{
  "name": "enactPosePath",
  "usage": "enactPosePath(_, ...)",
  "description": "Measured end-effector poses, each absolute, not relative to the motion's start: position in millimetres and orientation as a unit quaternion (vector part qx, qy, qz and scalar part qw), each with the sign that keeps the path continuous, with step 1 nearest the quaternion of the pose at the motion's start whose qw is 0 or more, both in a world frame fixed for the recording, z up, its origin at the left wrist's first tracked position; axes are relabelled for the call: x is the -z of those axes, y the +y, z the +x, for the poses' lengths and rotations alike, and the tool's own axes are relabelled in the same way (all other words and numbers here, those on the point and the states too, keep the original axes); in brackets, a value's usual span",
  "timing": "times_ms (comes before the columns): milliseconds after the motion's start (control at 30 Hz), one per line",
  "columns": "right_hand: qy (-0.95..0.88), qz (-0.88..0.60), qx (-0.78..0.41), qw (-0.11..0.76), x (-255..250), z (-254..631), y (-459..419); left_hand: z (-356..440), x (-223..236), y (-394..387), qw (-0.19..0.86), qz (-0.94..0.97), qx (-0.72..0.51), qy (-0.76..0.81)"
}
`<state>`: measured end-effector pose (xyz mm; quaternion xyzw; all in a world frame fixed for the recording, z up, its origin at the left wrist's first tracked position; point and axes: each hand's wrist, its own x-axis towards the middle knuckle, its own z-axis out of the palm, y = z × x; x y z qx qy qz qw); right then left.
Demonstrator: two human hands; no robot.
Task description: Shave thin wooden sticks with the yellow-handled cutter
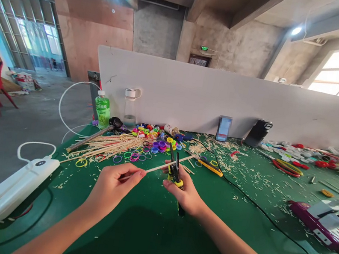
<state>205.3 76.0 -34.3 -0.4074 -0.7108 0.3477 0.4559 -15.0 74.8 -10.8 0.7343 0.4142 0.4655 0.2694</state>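
Observation:
My left hand (116, 185) pinches a thin, pale wooden stick (156, 168) between thumb and fingers. The stick slants up to the right and passes by the jaws of a black and yellow pair of pliers (177, 178). My right hand (186, 192) is wrapped round the pliers' handles, and their dark jaws point upward, apart. Whether the jaws touch the stick I cannot tell. Beyond my hands lies a pile of similar wooden sticks (111, 145). Near it are coloured plastic rings (134, 156) and a yellow-handled cutter (211, 167).
A white power bank (10, 193) with cables lies at left, a purple power strip (318, 225) at right. A black cable (260, 207) crosses the green table. Bottles, a phone (224, 128) and scissors (286, 166) are at the back, before a white partition (175, 93). A person sits far left.

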Motion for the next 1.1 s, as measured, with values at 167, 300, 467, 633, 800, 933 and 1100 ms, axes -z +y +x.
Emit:
enactPosePath(167,-0.714,-0.405,-0.352,0.45,35.9,205.7,77.4,-14.3,8.1,72.4,0.224,0.752,-0.469,0.405)
enactPosePath(300,-0.722,-0.405,-0.336,0.449,35.7,204.6,78.0,-13.5,9.0,70.7,0.143,0.776,-0.489,0.372)
enactPosePath(467,-0.726,-0.41,-0.323,0.447,35.2,204.9,77.7,-12.9,13.2,69.1,0.072,0.792,-0.51,0.327)
enactPosePath(633,-0.729,-0.411,-0.324,0.442,35.3,205.4,77.3,-13.4,12.1,70.4,0.047,0.799,-0.51,0.317)
enactPosePath(800,-0.727,-0.408,-0.332,0.441,33.9,204.9,76.6,-13.5,12.6,73.8,0.058,0.802,-0.508,0.308)
enactPosePath(933,-0.726,-0.412,-0.332,0.44,34.4,204.7,76.7,-12.5,13.3,74.9,0.077,0.8,-0.508,0.309)
enactPosePath(1100,-0.72,-0.414,-0.328,0.451,35.1,204.1,76.7,-12.4,11.0,72.9,0.098,0.8,-0.502,0.314)
